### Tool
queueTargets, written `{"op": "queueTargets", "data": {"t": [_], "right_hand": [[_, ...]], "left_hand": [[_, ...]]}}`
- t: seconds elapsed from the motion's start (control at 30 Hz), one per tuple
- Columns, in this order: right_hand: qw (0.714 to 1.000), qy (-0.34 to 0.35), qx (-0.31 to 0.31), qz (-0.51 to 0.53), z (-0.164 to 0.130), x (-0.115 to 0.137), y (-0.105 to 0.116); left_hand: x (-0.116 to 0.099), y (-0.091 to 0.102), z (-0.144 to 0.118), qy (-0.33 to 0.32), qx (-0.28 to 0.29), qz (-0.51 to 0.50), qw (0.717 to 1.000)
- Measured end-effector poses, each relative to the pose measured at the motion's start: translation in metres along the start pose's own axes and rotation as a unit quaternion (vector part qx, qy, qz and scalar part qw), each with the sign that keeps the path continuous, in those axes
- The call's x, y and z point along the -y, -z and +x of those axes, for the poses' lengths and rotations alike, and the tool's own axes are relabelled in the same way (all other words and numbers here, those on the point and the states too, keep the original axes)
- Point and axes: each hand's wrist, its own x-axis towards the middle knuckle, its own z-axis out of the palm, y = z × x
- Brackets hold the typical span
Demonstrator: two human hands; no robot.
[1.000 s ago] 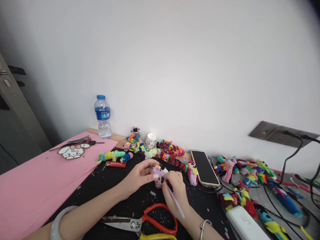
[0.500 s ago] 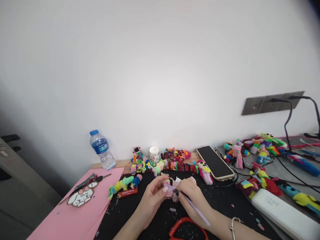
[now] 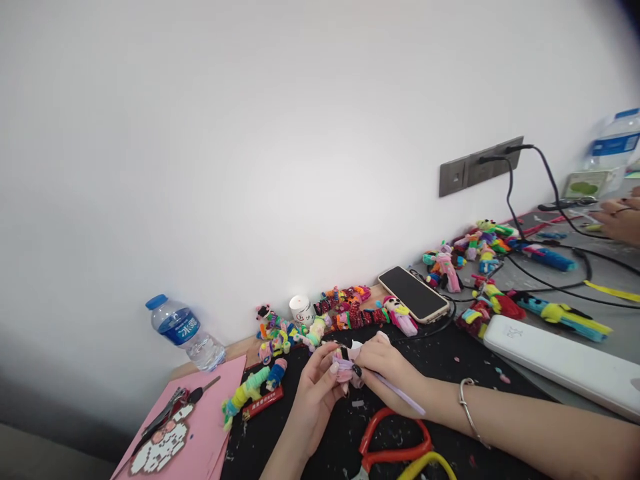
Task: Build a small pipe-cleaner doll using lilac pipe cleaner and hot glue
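Note:
My left hand (image 3: 319, 383) is closed round a small pipe-cleaner figure (image 3: 343, 365) in pink, lilac and black, held above the black mat. At the figure's right side my right hand (image 3: 387, 370) pinches a lilac pipe cleaner (image 3: 403, 395), whose loose end sticks out below the palm toward the lower right. Fingers of both hands cover much of the figure, so its shape is partly hidden. Just beneath the hands lie scissors with a red handle (image 3: 395, 456); a yellow handle (image 3: 427, 465) shows beside it at the bottom edge.
Several finished pipe-cleaner dolls (image 3: 355, 317) line the wall, with a white roll (image 3: 301, 309) and a phone (image 3: 415, 293). A water bottle (image 3: 185, 331) leans at left by pink paper (image 3: 227, 380). Cables and a white power strip-like case (image 3: 555, 360) lie right. Another person's hand (image 3: 623, 220) shows far right.
The view has turned to the right and tilted, bringing another person's hand and a second bottle into sight. Both my hands keep their hold, and more of the scissors shows.

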Motion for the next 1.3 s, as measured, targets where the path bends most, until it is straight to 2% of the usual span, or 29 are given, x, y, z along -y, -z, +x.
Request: {"op": "queueTargets", "data": {"t": [0.37,0.5,0.67,0.83,1.03,1.13,1.3], "right_hand": [[0.999,0.026,-0.025,0.015,0.0,0.002,0.0],[0.999,0.032,-0.026,0.026,0.0,0.004,0.001],[0.999,0.025,-0.015,0.031,0.0,0.006,0.003],[1.0,0.012,-0.003,0.023,0.0,0.004,0.001],[1.0,0.016,-0.004,0.02,-0.001,0.003,0.0],[1.0,0.016,-0.007,0.023,-0.001,0.004,0.001],[0.999,0.004,0.005,0.042,0.0,0.004,0.001]], "left_hand": [[-0.006,0.013,0.009,0.043,0.094,-0.009,0.995],[-0.005,0.018,0.009,0.058,0.109,-0.021,0.992],[-0.006,0.02,0.008,0.066,0.111,-0.029,0.991],[-0.009,0.012,0.005,0.059,0.12,-0.024,0.991],[-0.006,0.0,0.003,0.017,0.084,0.031,0.996],[-0.005,-0.001,0.002,0.024,0.069,0.04,0.997],[-0.005,0.001,0.002,0.04,0.077,0.03,0.996]]}}
